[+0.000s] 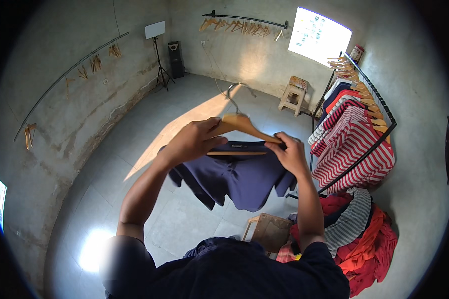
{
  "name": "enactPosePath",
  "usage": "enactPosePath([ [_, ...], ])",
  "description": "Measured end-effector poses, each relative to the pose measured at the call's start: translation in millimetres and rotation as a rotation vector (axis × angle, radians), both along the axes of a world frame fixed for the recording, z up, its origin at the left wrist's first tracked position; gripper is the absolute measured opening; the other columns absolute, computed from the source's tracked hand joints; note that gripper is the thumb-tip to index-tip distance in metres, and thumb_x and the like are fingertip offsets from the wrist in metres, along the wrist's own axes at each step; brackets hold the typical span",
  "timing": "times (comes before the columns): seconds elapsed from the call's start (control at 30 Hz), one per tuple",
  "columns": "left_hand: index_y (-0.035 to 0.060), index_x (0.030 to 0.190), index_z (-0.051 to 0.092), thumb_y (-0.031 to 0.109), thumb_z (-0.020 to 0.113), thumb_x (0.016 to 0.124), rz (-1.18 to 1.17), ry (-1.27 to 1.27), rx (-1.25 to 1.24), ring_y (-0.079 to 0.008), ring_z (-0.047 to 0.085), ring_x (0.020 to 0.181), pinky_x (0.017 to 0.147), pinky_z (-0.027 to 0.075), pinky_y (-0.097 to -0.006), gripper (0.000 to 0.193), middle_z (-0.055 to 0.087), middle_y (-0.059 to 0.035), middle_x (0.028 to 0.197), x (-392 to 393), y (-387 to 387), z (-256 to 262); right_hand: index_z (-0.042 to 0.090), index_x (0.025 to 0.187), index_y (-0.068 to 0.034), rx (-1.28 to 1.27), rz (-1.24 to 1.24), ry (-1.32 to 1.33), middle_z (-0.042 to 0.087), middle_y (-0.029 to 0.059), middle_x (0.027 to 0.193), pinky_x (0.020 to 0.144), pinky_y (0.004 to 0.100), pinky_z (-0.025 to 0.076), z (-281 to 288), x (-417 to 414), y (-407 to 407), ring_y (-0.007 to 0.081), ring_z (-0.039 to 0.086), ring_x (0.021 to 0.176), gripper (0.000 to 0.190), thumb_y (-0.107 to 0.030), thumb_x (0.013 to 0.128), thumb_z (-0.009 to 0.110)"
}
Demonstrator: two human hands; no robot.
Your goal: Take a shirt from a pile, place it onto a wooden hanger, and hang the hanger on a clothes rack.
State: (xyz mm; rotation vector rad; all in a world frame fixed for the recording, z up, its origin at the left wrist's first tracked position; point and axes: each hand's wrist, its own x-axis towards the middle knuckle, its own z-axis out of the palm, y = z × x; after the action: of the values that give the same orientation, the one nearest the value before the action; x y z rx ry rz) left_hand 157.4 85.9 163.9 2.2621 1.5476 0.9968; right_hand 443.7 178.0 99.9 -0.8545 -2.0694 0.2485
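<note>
A navy shirt (pixel 243 183) hangs on a wooden clothes hanger (pixel 237 121) held up in front of me. The hanger's metal hook (pixel 232 95) points away, and its wooden crossbar (pixel 235 153) shows inside the neck opening. My left hand (pixel 196 140) grips the hanger's left arm, close to the collar. At the right shoulder, my right hand (pixel 290 151) pinches the hanger's end together with the shirt's neckline. The shirt's lower part drapes loosely above the floor.
On the right stands a black garment rack (pixel 374 89) with several shirts, among them a red-and-white striped one (pixel 355 153). A clothes pile (pixel 359 231) lies below it, near a wooden stool (pixel 271 228). Wall rails (pixel 247 18) carry wooden hangers. A second stool (pixel 293 93) stands by the far wall.
</note>
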Motion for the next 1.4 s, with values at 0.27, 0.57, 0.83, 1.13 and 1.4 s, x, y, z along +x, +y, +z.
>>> enactPosePath([
  [0.27, -0.0023, 0.095, 0.062, 0.017, 0.067, 0.093, -0.066, -0.221, -0.096, -0.013, 0.062, 0.065, 0.061, 0.048, -0.029, 0.02, 0.063, -0.0064, 0.073, 3.2, 20.0, -11.7, 0.064, 0.107, -0.001, -0.143, 0.085, 0.388, 0.07, 0.0078, 0.09, 0.072, 0.0276, 0.051, -38.7, 59.8, 22.7, 0.0139, 0.066, 0.081, 0.028, -0.012, 0.084, 0.076],
  [0.57, -0.0038, 0.102, 0.063, 0.017, 0.063, 0.097, -0.11, -0.311, -0.101, -0.0073, 0.06, 0.074, 0.067, 0.05, -0.0245, 0.021, 0.064, -0.0031, 0.082, -20.4, 48.9, -3.0, 0.065, 0.093, 0.002, -0.344, -0.039, 0.277, 0.066, 0.0059, 0.074, 0.064, 0.0249, 0.048, -87.0, 113.2, 33.0, 0.0084, 0.058, 0.066, 0.022, -0.013, 0.083, 0.078],
  [0.83, -0.0031, 0.104, 0.062, 0.019, 0.063, 0.098, -0.05, -0.291, -0.05, -0.0064, 0.059, 0.074, 0.067, 0.05, -0.0245, 0.023, 0.064, -0.0032, 0.082, -20.4, 68.6, 17.6, 0.064, 0.097, 0.001, -0.478, -0.208, 0.015, 0.066, 0.0111, 0.075, 0.061, 0.032, 0.048, -165.3, 185.5, 27.0, 0.0198, 0.059, 0.061, 0.016, -0.01, 0.087, 0.07],
  [1.13, -0.0042, 0.093, 0.063, 0.014, 0.067, 0.093, -0.15, -0.155, 0.017, -0.0079, 0.056, 0.067, 0.062, 0.047, -0.0289, 0.019, 0.06, -0.0068, 0.07, 9.5, 112.7, 1.7, 0.061, 0.112, -0.002, -0.281, -0.244, -0.055, 0.063, 0.0157, 0.106, 0.086, 0.0383, 0.05, -81.1, 123.8, 14.8, 0.0312, 0.064, 0.1, 0.036, -0.024, 0.086, 0.073],
  [1.4, -0.0003, 0.096, 0.065, 0.022, 0.072, 0.087, -0.271, -0.059, 0.332, -0.0375, 0.058, 0.063, 0.061, 0.047, -0.0387, 0.026, 0.063, -0.0186, 0.072, 0.7, 158.6, -2.8, 0.061, 0.106, -0.005, 0.153, -0.26, -0.133, 0.068, 0.0181, 0.098, 0.072, 0.0404, 0.052, -14.9, -7.2, 71.5, 0.0356, 0.067, 0.087, 0.046, -0.043, 0.082, 0.074],
])
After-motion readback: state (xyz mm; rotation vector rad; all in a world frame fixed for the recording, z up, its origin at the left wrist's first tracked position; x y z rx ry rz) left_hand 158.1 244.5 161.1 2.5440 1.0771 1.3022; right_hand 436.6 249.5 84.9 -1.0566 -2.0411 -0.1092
